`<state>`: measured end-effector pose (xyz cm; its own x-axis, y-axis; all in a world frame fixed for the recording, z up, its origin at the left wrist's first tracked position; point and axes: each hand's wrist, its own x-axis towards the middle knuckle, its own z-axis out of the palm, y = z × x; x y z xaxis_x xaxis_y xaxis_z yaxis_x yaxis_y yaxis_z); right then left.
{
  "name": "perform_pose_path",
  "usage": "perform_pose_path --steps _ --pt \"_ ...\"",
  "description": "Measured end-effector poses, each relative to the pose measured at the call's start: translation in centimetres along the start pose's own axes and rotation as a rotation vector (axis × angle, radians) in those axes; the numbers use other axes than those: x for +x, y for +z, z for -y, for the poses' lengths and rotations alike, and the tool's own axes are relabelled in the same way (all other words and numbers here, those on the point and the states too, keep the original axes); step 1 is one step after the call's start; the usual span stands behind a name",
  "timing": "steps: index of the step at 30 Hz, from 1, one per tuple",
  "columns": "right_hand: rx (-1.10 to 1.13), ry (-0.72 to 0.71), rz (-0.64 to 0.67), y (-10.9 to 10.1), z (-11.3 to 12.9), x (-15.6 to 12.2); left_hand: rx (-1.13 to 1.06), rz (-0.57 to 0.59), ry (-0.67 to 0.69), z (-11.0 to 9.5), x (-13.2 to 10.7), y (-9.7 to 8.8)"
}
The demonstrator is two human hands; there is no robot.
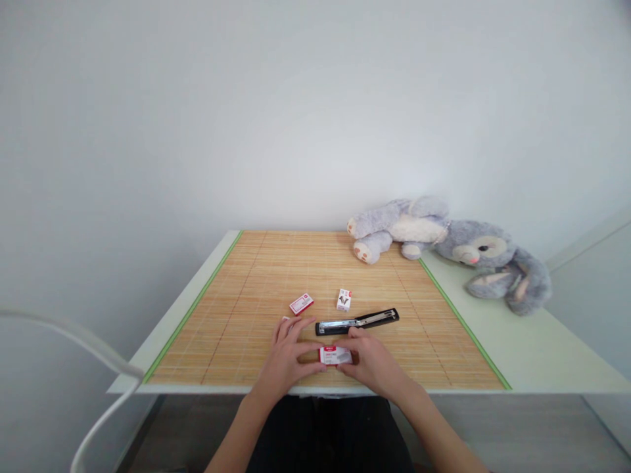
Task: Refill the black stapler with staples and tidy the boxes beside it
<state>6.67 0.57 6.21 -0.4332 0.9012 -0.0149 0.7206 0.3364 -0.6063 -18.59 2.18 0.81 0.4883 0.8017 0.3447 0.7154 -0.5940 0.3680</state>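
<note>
Both of my hands hold a small white and red box (336, 355) just above the bamboo mat (256, 289), near the table's front edge. My left hand (287, 355) grips its left end and my right hand (371, 359) grips its right end. Just behind the box lies a black stapler (357, 321), opened out flat with its metal track showing. A second red and white box (301, 303) lies further back to the left. A small white box (344, 299) stands behind the stapler.
A grey plush rabbit (453, 246) lies on its side at the table's back right corner, partly on the mat. The pale table (532, 348) stands against a white wall. A white curved chair frame (93, 368) is at the left.
</note>
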Motion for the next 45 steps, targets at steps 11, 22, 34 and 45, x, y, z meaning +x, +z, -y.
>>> perform_pose_path --steps 11,22,34,45 --pt "-0.063 -0.003 -0.014 1.1 0.3 0.5 0.020 -0.003 0.002 0.3 0.1 0.3" --pt "-0.032 0.100 -0.383 -4.6 -4.8 -2.5 0.092 -0.028 -0.036 0.0 -0.2 0.1" --pt "0.248 0.106 -0.334 -6.1 -11.3 -1.5 0.168 -0.029 -0.056 -0.7 -0.2 0.4" --pt "0.094 -0.245 -0.382 -4.9 -4.6 5.6 0.151 -0.023 -0.065 -1.2 0.0 0.2"
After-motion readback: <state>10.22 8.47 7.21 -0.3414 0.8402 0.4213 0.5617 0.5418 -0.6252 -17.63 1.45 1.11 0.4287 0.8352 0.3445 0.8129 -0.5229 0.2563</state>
